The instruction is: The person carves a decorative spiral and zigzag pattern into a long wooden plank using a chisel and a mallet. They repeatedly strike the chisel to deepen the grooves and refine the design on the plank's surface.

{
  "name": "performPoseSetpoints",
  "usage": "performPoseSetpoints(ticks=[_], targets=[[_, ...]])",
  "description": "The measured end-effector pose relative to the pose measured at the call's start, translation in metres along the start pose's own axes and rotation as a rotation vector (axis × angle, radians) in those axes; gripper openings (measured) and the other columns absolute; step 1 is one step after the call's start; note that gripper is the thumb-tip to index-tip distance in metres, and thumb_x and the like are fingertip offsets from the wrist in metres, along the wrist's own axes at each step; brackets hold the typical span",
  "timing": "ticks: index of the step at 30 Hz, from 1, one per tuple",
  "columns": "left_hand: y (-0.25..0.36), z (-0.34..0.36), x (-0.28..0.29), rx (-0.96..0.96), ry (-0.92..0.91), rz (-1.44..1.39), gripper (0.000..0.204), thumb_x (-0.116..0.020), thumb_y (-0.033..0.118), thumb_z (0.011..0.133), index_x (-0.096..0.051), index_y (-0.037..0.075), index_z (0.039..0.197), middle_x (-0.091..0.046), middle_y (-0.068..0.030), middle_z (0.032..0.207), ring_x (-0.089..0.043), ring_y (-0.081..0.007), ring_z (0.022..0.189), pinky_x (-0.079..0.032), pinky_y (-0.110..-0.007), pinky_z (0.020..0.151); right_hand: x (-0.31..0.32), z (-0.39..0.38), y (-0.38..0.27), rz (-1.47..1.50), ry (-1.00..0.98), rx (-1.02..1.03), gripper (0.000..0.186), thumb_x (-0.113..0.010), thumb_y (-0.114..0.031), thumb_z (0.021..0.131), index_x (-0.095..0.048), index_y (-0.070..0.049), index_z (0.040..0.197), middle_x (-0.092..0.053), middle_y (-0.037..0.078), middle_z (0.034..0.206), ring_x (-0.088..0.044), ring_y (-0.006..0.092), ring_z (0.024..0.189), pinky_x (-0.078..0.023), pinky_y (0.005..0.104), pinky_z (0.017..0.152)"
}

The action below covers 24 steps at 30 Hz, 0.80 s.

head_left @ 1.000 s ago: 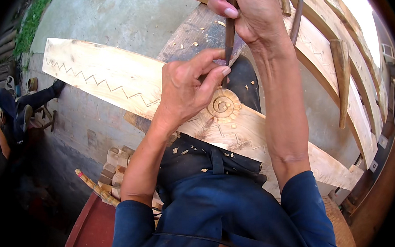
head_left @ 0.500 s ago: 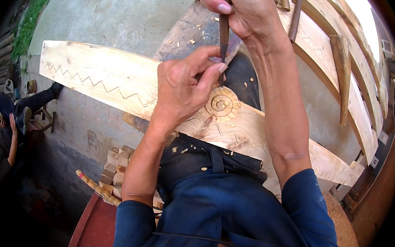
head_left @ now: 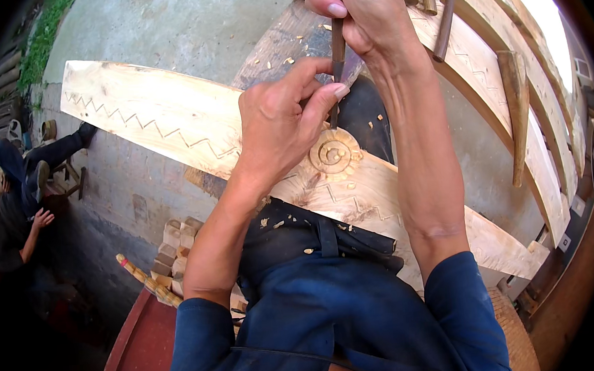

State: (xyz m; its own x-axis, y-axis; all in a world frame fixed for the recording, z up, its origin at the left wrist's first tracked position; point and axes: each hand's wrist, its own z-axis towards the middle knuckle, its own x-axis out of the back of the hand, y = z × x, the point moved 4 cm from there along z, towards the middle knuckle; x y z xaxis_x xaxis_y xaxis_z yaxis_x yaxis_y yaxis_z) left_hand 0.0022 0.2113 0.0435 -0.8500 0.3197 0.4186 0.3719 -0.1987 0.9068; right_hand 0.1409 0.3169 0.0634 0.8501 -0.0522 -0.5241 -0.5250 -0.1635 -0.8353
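Note:
My right hand (head_left: pixel 368 11) is wrapped round the wooden handle of a carving chisel (head_left: pixel 337 43) at the top of the view. Lower down, my left hand (head_left: pixel 276 115) steadies the chisel's metal shaft between thumb and forefinger. The chisel stands nearly upright, its tip at the upper rim of a round carved rosette (head_left: pixel 334 152). This rosette is cut into a long, curved, pale board (head_left: pixel 149 106) that lies across in front of me. Zigzag grooves run along the board on both sides of the rosette. Small chips lie on the carving.
More curved boards (head_left: pixel 543 89) rest at the right, with a wooden mallet-like club (head_left: pixel 515 118) and a dark tool handle (head_left: pixel 445 27) on them. Wood blocks (head_left: pixel 171 244) are stacked at my left by a red surface (head_left: pixel 139 331). Another person (head_left: pixel 14 223) sits far left.
My left thumb and forefinger have shifted slightly upward along the chisel, which stays at the rosette's upper rim. At far left, the other person's hand has moved down and outward.

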Motion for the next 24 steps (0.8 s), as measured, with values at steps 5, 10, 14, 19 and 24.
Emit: performPoseSetpoints(ticks=[5,10,14,19,24], targets=[[-0.003,-0.001,-0.002,-0.042,0.061,0.028,0.013,-0.079,0.017,0.097,-0.07,0.007,0.096,-0.072,-0.0084,0.068,-0.069,-0.0281,0.056,-0.049,-0.038,0.053,-0.003,-0.004,0.007,-0.079,-0.004,0.001,0.052,-0.044,-0.057,0.117,-0.05,-0.013,0.089,-0.055,0.004,0.063,-0.041,0.0077,0.042,-0.029,0.0217,0.037],[-0.004,-0.003,0.001,-0.028,-0.015,0.084,0.013,-0.079,0.017,0.096,-0.07,0.008,0.096,-0.074,-0.0091,0.071,-0.072,-0.0283,0.059,-0.051,-0.038,0.054,0.001,-0.006,0.014,-0.01,0.027,-0.037,0.052,-0.045,-0.056,0.117,-0.049,-0.013,0.088,-0.055,0.004,0.063,-0.041,0.0081,0.042,-0.029,0.0221,0.036],[-0.001,-0.002,0.001,-0.053,0.037,-0.022,0.013,-0.079,0.017,0.097,-0.072,0.007,0.1,-0.075,-0.0097,0.073,-0.075,-0.0274,0.063,-0.053,-0.036,0.057,-0.007,-0.01,-0.009,-0.012,-0.005,0.013,0.053,-0.046,-0.059,0.115,-0.049,-0.013,0.088,-0.056,0.005,0.064,-0.041,0.008,0.042,-0.029,0.0218,0.035],[0.0,-0.003,0.001,-0.065,0.048,-0.076,0.012,-0.079,0.017,0.098,-0.073,0.007,0.104,-0.076,-0.0094,0.075,-0.075,-0.0266,0.064,-0.054,-0.035,0.058,-0.009,-0.011,-0.013,0.012,-0.087,0.032,0.054,-0.048,-0.061,0.114,-0.05,-0.013,0.088,-0.056,0.005,0.065,-0.041,0.0081,0.041,-0.03,0.0213,0.035],[-0.001,-0.003,0.001,-0.085,0.049,-0.051,0.013,-0.078,0.017,0.099,-0.072,0.007,0.106,-0.076,-0.0092,0.075,-0.076,-0.0261,0.064,-0.054,-0.035,0.057,-0.01,-0.01,-0.013,-0.003,-0.035,-0.001,0.055,-0.049,-0.062,0.114,-0.05,-0.014,0.088,-0.056,0.005,0.065,-0.041,0.0081,0.041,-0.03,0.0215,0.035]])
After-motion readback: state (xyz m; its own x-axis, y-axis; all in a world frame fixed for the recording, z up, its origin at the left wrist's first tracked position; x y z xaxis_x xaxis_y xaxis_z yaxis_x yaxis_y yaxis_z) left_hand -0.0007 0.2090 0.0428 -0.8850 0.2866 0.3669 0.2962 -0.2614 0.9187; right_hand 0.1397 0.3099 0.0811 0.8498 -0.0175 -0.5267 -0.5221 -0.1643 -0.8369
